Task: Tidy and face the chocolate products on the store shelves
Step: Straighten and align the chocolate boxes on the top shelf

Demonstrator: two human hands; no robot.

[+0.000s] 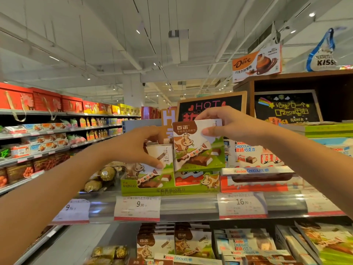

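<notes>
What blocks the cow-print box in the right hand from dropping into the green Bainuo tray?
Nothing visible does. The right hand holds the cow-print chocolate box upright just above the green Bainuo display tray. The left hand grips the neighbouring box in the tray's left part, beside that drop path.

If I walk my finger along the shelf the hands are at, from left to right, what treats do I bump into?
Gold-wrapped chocolate balls → green Bainuo display tray with the cow box the left hand holds → cow box held by the right hand → Kinder Chocolate boxes.
</notes>
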